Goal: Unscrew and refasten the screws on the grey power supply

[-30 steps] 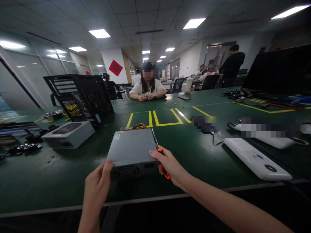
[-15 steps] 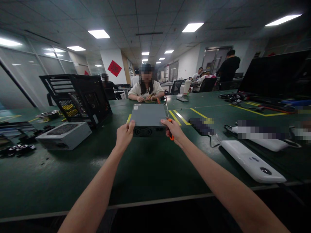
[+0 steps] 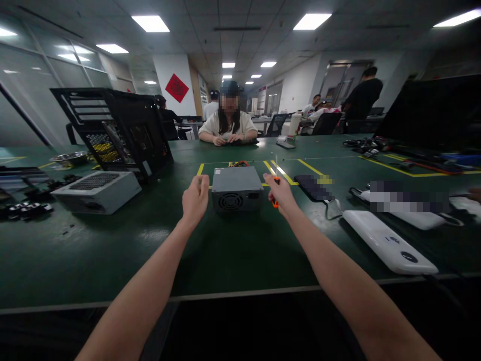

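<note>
Head view: I look along both forearms, out over a dark green table [image 3: 233,250].
Landmark: grey power supply [image 3: 236,188], lying flat on the table with its fan grille facing me.
Far side of it: coloured cables [image 3: 238,163] show at its back edge, among yellow floor-tape markings [image 3: 201,169] on the table.
Left hand [image 3: 195,200]: just left of the power supply and clear of it. The fingers curl away from the camera, and as far as I can tell it grasps nothing.
Right hand [image 3: 280,195]: just right of the power supply and not touching it, clenched round a screwdriver [image 3: 276,179].
Screwdriver: orange handle in the fist, shaft pointing up and away, tip on no screw.
Progress, my judgement: the unit is set down and let go. Its cover is on, and I see no sign of any tool work on it.
Further left of it: a second, silver power supply [image 3: 95,190], with an open black computer case [image 3: 124,130] behind that.
Further right of it: a long white device [image 3: 387,240], well apart.
Beyond it: a seated person [image 3: 228,128] at the far edge of the table, hands on the tabletop.
</note>
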Demonstrator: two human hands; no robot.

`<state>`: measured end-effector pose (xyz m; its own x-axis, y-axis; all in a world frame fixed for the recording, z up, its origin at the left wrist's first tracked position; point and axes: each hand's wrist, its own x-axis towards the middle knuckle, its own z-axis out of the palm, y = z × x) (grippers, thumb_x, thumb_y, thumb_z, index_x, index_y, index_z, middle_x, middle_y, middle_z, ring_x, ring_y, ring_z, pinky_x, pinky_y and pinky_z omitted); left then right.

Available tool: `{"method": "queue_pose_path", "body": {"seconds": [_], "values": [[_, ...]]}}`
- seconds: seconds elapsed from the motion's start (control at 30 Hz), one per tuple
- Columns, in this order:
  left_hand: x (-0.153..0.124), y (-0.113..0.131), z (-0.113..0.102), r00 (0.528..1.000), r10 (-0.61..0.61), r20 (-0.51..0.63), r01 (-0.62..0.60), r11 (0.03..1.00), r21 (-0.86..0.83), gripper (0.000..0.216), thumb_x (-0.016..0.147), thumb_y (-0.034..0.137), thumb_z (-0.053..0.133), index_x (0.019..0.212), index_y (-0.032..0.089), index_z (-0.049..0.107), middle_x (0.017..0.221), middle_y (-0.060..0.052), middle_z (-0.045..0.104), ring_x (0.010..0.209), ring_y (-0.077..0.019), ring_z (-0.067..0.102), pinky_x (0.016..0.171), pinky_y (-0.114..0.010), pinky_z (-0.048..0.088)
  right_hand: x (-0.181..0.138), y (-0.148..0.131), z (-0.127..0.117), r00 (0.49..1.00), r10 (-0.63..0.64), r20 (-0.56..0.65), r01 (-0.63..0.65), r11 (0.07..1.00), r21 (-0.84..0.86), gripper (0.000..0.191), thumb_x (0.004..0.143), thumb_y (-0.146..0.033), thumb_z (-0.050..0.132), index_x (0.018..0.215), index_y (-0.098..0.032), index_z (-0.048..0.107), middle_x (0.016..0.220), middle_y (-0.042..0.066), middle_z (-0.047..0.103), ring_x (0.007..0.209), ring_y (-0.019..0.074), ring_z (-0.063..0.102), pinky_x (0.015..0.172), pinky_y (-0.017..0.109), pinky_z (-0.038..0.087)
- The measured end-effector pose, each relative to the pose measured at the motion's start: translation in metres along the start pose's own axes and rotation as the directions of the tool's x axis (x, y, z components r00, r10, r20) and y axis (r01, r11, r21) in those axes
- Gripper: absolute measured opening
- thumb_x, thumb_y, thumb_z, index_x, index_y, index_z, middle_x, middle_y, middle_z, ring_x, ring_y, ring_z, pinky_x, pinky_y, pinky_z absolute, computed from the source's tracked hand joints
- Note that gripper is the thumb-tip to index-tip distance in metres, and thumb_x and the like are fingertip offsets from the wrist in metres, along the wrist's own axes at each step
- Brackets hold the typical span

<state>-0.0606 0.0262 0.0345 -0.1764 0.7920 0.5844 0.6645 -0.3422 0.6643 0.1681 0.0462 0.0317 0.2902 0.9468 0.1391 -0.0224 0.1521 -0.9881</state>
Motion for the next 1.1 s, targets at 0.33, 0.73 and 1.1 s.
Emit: {"method": "queue_pose_path", "body": {"seconds": [0.33, 0.73, 1.1], "values": [[-0.028, 0.021, 0.061, 0.656, 0.044, 0.753, 0.474, 0.753, -0.456, 0.046, 0.086, 0.049, 0.037, 0.096, 0.011, 0.063, 0.054, 0.004, 0.042, 0.048, -0.0087, 0.037, 0.049, -0.022, 0.027, -0.014, -0.004, -0.004, 0.992, -0.122, -0.003, 0.122, 0.990, 0.067, 0.023, 0.070, -0.038, 0.060, 0.079, -0.018, 0.053, 0.075, -0.001, 0.062, 0.034, 0.0016, 0.037, 0.031, 0.017, 0.032], [-0.017, 0.005, 0.039, 0.455, 0.228, 0.861, 0.649, 0.577, -0.495, 0.049, 0.090, 0.048, 0.029, 0.121, 0.017, 0.053, 0.126, -0.009, 0.054, 0.126, -0.0198, 0.038, 0.105, -0.037, 0.019, -0.019, -0.004, -0.001, 0.988, -0.149, 0.040, 0.146, 0.986, 0.076, 0.026, 0.072, -0.043, 0.058, 0.077, -0.018, 0.052, 0.066, -0.003, 0.061, 0.033, 0.0024, 0.038, 0.031, 0.016, 0.030], [-0.017, -0.002, 0.010, 0.579, 0.399, 0.711, -0.310, 0.914, -0.261, 0.022, 0.082, 0.026, 0.053, 0.097, 0.020, 0.067, 0.094, -0.006, 0.062, 0.088, -0.0176, 0.056, 0.081, -0.030, 0.040, -0.063, -0.030, -0.017, 0.997, -0.071, 0.040, 0.060, 0.972, 0.227, 0.028, 0.064, -0.025, 0.056, 0.090, -0.021, 0.046, 0.067, -0.005, 0.059, 0.046, 0.0062, 0.045, 0.046, 0.020, 0.038]]}}
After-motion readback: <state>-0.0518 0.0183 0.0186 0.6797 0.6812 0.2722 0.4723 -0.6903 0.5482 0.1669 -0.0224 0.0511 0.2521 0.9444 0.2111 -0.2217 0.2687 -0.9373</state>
